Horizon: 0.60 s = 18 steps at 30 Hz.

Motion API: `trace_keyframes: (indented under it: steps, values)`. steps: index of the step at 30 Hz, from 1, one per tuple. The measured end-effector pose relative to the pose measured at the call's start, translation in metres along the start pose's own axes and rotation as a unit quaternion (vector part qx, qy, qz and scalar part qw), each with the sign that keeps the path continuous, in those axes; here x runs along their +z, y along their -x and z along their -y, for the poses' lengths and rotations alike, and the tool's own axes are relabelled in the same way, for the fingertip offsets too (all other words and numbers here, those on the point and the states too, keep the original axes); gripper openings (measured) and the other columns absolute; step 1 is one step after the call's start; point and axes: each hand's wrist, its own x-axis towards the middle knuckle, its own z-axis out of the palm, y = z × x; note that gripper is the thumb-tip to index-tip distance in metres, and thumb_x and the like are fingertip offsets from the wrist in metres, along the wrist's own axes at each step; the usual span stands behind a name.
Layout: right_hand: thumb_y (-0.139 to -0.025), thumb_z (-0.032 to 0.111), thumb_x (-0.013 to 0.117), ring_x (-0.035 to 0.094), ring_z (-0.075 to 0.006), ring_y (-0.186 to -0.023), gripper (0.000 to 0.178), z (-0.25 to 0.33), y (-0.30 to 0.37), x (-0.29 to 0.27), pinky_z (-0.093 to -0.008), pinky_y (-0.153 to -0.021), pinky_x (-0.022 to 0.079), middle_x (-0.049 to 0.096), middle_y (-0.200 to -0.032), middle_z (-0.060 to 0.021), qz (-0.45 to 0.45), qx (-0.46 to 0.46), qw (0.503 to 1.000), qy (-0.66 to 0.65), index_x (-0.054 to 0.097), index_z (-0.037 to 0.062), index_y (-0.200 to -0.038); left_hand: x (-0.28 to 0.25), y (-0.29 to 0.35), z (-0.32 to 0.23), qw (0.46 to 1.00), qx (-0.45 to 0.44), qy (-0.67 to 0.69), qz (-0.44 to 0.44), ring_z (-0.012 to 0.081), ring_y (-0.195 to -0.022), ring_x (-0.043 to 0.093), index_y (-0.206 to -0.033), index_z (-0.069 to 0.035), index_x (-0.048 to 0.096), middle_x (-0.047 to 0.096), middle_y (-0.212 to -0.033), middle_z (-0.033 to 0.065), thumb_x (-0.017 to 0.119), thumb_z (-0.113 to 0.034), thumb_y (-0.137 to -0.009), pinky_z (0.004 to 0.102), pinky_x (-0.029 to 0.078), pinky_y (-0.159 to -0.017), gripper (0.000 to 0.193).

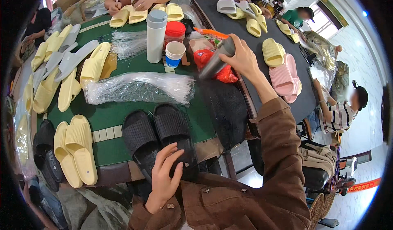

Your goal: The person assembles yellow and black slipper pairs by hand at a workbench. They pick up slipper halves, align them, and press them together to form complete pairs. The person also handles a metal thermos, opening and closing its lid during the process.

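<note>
My right hand [242,59] is wrapped round the upper part of a dark grey metal tumbler [212,67], which tilts to the right beside a red plastic bag [226,75]. My left hand [167,173] holds nothing; its fingers are apart, over the near end of a pair of black slides [175,125] at the table's front edge. Whether the fingertips touch the slides I cannot tell. Beyond the slides lies a bundle of clear plastic strands [139,90] in a transparent wrapper.
A white flask [156,39], a paper cup [175,55] and a red-lidded jar [175,30] stand on the green table [110,148]. Yellow slides [75,148] lie at the left. Pink slides [285,80] rest on the dark table at the right. Several people sit around.
</note>
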Motion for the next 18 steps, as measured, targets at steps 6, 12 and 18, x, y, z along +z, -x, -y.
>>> trace_keyframes:
  steps: [6, 12, 18]
  values:
    - [-0.076, 0.046, 0.075, 0.064, -0.0416, -0.104, 0.081, -0.002, -0.006, 0.003, -0.0487, -0.088, 0.052, 0.061, -0.117, -0.0243, 0.000, 0.033, 0.999, 0.027, 0.044, 0.0104, -0.141, -0.004, 0.002, 0.002, 1.000, -0.006, -0.010, -0.011, 0.0321, -0.116, 0.060, -0.118, 0.001, 0.066, 0.054, -0.134, 0.0171, 0.064, 0.001, -0.088, 0.0410, 0.049, -0.097, 0.030]
    - [-0.076, 0.047, 0.075, 0.063, -0.0430, -0.105, 0.082, 0.008, -0.015, 0.000, -0.0514, -0.089, 0.051, 0.061, -0.117, -0.0244, 0.030, 0.010, 0.998, 0.050, 0.042, 0.0118, -0.143, -0.009, 0.001, 0.002, 1.000, -0.012, -0.017, -0.020, 0.0315, -0.115, 0.061, -0.117, 0.001, 0.066, 0.054, -0.134, 0.0166, 0.063, 0.002, -0.088, 0.0406, 0.050, -0.096, 0.030]
    - [-0.077, 0.045, 0.074, 0.061, -0.0427, -0.107, 0.082, -0.008, -0.023, -0.006, -0.0509, -0.091, 0.050, 0.059, -0.117, -0.0219, 0.086, -0.059, 0.993, 0.054, 0.039, 0.0157, -0.145, -0.012, 0.004, 0.008, 0.999, -0.022, -0.026, -0.034, 0.0309, -0.115, 0.061, -0.117, 0.001, 0.066, 0.055, -0.133, 0.0165, 0.063, 0.003, -0.087, 0.0399, 0.049, -0.096, 0.030]
